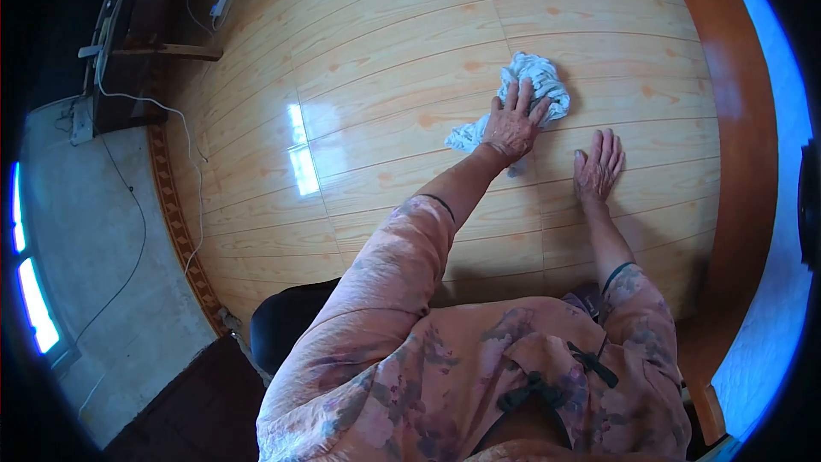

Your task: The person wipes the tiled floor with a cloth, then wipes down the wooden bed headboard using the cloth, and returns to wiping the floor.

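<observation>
A crumpled white and pale blue cloth [552,90] lies on the wood-patterned floor tiles [393,43]. My left hand [511,128] presses down on it, palm down, with fingers spread over the fabric. Part of the cloth sticks out to the left of the wrist, and the palm hides its middle. To the right, apart from the cloth, my right hand [598,173] rests flat on the tiles with its fingers stretched out and nothing in them.
A reddish-brown wooden edge [742,120] curves along the right side. At the upper left are dark wooden furniture [158,53], a white power strip [223,0] and a white cable [193,133] trailing over the floor. A patterned border [175,210] runs beside a grey wall [111,231].
</observation>
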